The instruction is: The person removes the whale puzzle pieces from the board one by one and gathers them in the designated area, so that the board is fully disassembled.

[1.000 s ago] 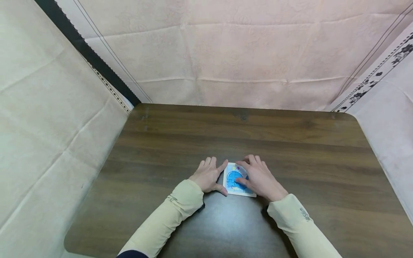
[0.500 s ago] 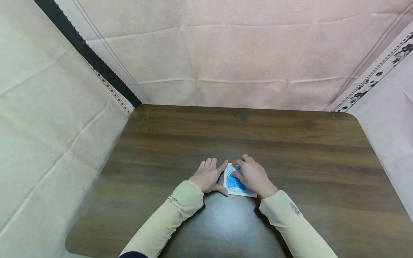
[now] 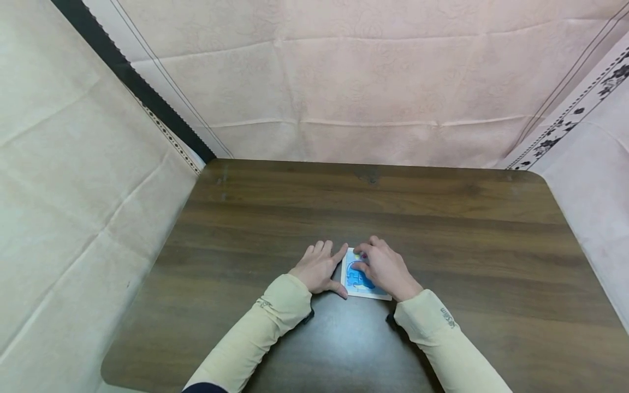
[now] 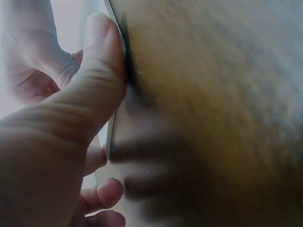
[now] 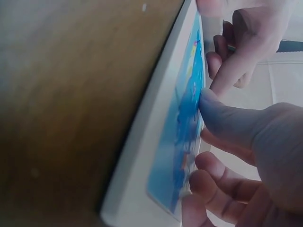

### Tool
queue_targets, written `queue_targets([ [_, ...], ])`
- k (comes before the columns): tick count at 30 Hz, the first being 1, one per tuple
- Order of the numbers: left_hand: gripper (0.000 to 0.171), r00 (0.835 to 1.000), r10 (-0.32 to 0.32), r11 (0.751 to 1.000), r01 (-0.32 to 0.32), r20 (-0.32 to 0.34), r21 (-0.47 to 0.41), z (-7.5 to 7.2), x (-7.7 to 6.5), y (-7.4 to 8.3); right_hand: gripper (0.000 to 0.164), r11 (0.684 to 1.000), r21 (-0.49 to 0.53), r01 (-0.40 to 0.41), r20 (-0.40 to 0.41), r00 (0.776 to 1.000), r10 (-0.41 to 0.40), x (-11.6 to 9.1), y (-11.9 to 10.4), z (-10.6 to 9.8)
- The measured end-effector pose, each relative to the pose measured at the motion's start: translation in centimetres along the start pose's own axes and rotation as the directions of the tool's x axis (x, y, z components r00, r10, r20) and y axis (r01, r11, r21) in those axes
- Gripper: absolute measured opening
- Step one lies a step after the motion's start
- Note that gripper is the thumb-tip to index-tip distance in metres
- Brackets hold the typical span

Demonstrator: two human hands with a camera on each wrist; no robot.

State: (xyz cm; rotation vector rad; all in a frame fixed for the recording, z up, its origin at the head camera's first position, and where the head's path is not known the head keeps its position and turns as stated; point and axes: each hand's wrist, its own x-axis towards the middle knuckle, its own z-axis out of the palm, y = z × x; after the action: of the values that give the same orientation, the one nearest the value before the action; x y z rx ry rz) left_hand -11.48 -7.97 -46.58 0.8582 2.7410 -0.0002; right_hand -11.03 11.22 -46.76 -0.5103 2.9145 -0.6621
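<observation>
Right hand (image 3: 387, 271) has shifted left, thumb and index apart on the puzzle board (image 3: 367, 296). Left hand (image 3: 318, 271) braces it, fingers splayed; pieces (image 3: 355, 279) between seem fitted, others hidden.

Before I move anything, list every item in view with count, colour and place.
puzzle board: one, blue picture with a white border, on the table between the hands; pieces too small to count
table: one, brown wood grain, beneath the board
pale cloth: number of pieces unclear, off-white to pinkish, around the table's left, far and right sides
dark strip: one, black, upper left on the cloth
flowered band: one, black on white, upper right
sleeves: two, pale yellow, one per arm
left hand: one, bare, at the board's left edge
right hand: one, bare, over the board's right side
</observation>
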Motion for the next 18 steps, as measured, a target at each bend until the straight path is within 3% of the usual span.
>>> queue_targets([
  [10, 0.113, 0.999, -0.016, 1.0, 0.016, 0.038, -0.006, 0.07, -0.16, 0.17, 0.031, 0.999, -0.039, 0.013, -0.001, 1.0, -0.014, -0.14, -0.35, -0.02],
  [18, 0.113, 0.999, -0.021, 1.0, 0.021, 0.027, 0.002, -0.1, -0.16, 0.14, 0.027, 0.994, -0.108, 0.02, -0.02, 1.0, -0.022, 0.34, -0.88, -0.36],
])
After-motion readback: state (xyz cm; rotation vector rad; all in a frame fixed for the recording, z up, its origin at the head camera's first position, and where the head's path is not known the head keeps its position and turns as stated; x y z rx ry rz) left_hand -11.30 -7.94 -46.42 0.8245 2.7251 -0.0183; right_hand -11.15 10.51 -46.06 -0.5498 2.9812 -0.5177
